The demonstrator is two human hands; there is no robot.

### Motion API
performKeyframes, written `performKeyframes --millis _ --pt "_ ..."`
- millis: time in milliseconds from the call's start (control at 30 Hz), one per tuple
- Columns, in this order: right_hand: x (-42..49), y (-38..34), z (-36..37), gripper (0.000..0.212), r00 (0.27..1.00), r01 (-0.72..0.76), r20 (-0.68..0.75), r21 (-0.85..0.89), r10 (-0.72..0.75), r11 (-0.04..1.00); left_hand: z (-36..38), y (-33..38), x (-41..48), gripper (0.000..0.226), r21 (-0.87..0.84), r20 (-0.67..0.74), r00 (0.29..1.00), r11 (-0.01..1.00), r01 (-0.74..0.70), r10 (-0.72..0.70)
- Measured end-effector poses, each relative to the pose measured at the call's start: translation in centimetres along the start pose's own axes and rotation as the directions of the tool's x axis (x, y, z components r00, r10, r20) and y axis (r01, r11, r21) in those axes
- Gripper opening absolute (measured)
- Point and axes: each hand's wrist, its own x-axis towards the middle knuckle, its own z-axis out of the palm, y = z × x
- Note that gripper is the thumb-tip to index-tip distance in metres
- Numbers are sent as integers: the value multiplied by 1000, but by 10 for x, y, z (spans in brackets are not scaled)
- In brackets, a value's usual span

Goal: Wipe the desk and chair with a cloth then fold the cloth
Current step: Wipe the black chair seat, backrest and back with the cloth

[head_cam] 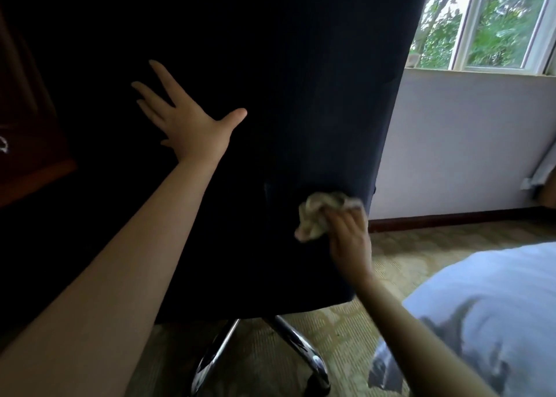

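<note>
While the left hand (183,119) lies flat and spread on the chair (301,95), the right hand (349,240) grips the bunched cloth (319,213), wiping the back's lower edge; folding likely follows.

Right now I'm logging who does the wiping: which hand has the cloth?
The right hand: it grips the crumpled cloth against the lower chair back. The left hand holds nothing and is spread open higher up by the chair back.

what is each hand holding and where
The right hand grips a crumpled cloth, bunched in its fingers, against the dark chair back. The left hand holds nothing, its fingers spread.
</note>
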Motion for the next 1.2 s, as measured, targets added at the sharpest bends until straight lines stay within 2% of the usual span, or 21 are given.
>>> performKeyframes --millis 133,267,400,533,633,767,867,967,1033,1133,1200 --pt "-112 3 15 31 975 -8 221 -57 20 998 2 -2 4 123 18 6 1000 1000 0 0" --pt "-98 12 9 30 962 128 249 -58 -109 990 1 -2 5 123 23 21 1000 1000 2 -3" --pt "7 10 -6 36 971 231 85 -81 -224 970 1 -6 6 123 25 22 1000 1000 0 0" --pt "104 6 -20 39 927 364 -42 -132 -372 922 0 -7 8 123 23 25 1000 1000 -12 12" --pt "129 1 -22 34 941 281 -161 -114 -297 953 1 -8 7 122 23 19 1000 1000 -10 9" --pt "91 -9 -4 39 968 88 -234 -46 -97 995 0 -7 8 121 28 22 1000 1000 0 0" --pt "8 -11 14 45 997 -5 -77 -45 1 999 0 -7 8 121 34 25 1000 999 5 -5" --pt "-92 -12 28 39 994 -5 110 -116 18 993 -1 -10 8 121 28 32 999 1000 4 -5" --pt "-131 -12 30 37 983 17 185 -137 8 990 -1 -11 9 121 28 31 1000 1000 0 -1" --pt "-123 -5 22 30 965 113 251 -123 -79 986 -3 -10 10 121 34 27 1000 999 2 -3" --pt "-89 0 13 25 969 130 222 -84 -109 988 -3 -11 9 121 28 38 999 1000 6 -7"
